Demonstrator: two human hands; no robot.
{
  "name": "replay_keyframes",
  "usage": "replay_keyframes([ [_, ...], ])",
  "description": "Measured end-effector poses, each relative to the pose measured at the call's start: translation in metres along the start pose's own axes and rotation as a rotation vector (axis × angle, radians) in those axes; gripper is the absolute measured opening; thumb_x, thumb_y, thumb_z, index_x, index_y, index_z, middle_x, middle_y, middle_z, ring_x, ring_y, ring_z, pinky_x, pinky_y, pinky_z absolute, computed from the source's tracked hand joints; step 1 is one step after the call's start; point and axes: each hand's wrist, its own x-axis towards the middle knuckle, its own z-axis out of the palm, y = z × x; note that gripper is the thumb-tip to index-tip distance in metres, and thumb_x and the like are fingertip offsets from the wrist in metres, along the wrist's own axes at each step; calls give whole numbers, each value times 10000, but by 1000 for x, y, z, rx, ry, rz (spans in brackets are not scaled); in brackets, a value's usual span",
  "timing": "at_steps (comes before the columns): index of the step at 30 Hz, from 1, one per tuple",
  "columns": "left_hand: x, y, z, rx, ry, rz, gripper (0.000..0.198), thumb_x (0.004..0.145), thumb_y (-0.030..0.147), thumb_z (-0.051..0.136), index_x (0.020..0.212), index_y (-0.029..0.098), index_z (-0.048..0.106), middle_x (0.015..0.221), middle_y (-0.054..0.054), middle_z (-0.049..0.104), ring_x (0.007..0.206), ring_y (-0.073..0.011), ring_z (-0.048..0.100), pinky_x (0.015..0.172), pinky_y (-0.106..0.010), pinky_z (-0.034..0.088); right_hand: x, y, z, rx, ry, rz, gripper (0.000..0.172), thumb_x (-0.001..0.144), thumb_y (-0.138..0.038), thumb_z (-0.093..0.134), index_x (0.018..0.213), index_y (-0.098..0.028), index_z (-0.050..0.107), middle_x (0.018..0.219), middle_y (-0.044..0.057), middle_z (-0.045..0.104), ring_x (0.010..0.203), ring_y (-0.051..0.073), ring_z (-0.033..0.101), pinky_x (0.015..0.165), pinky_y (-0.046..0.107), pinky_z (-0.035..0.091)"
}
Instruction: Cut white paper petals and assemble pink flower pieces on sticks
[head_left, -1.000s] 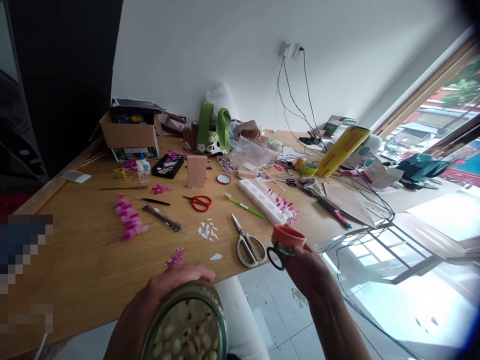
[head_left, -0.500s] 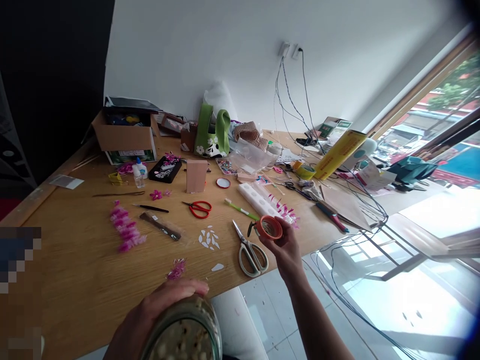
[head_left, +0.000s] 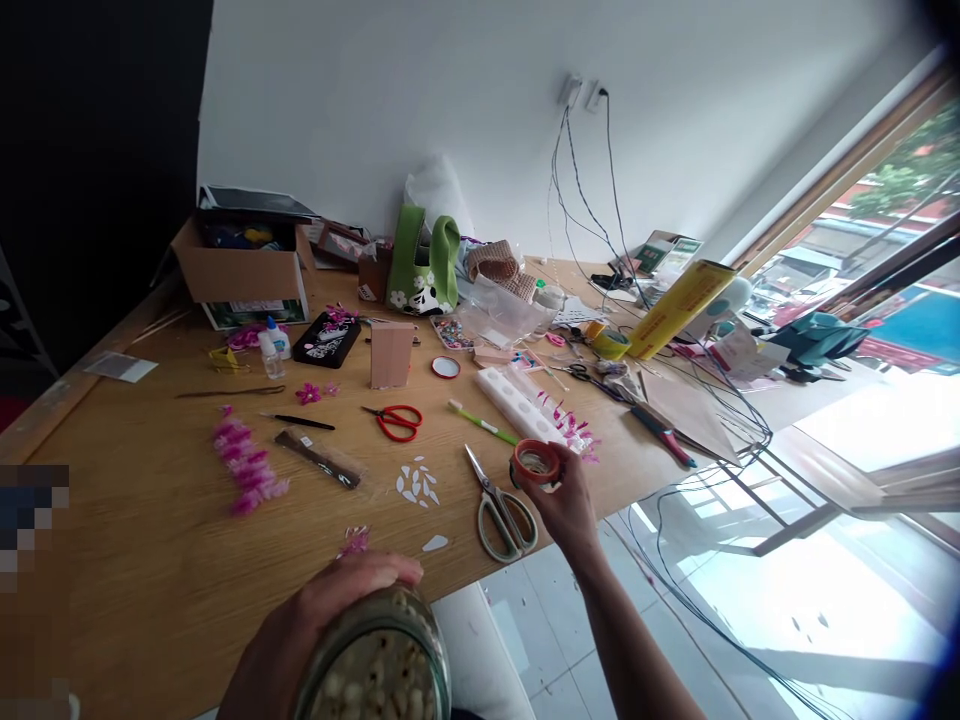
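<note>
My left hand [head_left: 322, 610] is wrapped round the side of a glass jar [head_left: 446, 655] at the bottom of the view. Through the jar's round top I see many small whitish pieces. In my right hand [head_left: 570, 505] is an orange-red ring-shaped object [head_left: 553, 465], pinched by its edge with the hollow side facing me. It hangs over the table near large scissors with pale handles [head_left: 508, 525]. Close by are a green stick with a bristly tip [head_left: 487, 424], a white perforated strip [head_left: 517, 400] and white petal-shaped cut-outs [head_left: 412, 487].
Red-handled scissors [head_left: 400, 424], a pink fluffy strip [head_left: 244, 460] and a glue bottle [head_left: 277, 340] lie across the wooden table [head_left: 180, 560]. Behind stand a cardboard box [head_left: 240, 270], a green bag [head_left: 409, 265] and a yellow roll [head_left: 679, 312]. Cables [head_left: 694, 570] hang off the right side.
My right hand has turned the orange-red ring slightly; the dark loop that stuck out at its left now barely shows. The jar has shifted a little to the right in view.
</note>
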Motion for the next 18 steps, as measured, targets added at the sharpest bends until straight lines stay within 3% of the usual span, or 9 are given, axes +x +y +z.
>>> replay_keyframes([
  [5, 3, -7, -4, 62, -57, -10, 293, 689, 194, 599, 926, 270, 752, 1016, -18, 767, 960, -248, 715, 829, -256, 578, 5, 12, 29, 26, -48, 2, 579, 665, -417, 703, 1156, -195, 491, 1108, 111, 593, 1019, 284, 563, 892, 472, 460],
  [9, 2, -7, -5, 42, -5, -66, 268, 709, 254, 583, 920, 263, 749, 996, -35, 767, 1005, -271, 697, 921, -323, 543, 4, 13, 30, 43, -70, 12, 606, 672, -402, 705, 1193, -193, 478, 1160, 131, 589, 1074, 298, 555, 934, 494, 438],
  [13, 2, -5, -4, 22, -21, -118, 261, 699, 319, 598, 921, 290, 733, 1019, -18, 759, 1050, -260, 679, 962, -309, 511, 2, 17, 29, 54, -94, 35, 723, 662, -423, 723, 1278, -183, 431, 1234, 154, 569, 1129, 313, 544, 973, 507, 415],
  [18, 2, -5, -3, -15, 15, -22, 334, 710, 390, 578, 1004, 265, 678, 1055, -44, 747, 1063, -272, 667, 977, -364, 505, 2, 23, 30, 52, -93, 45, 792, 638, -486, 739, 1299, -177, 430, 1239, 157, 557, 1169, 328, 519, 999, 506, 395],
])
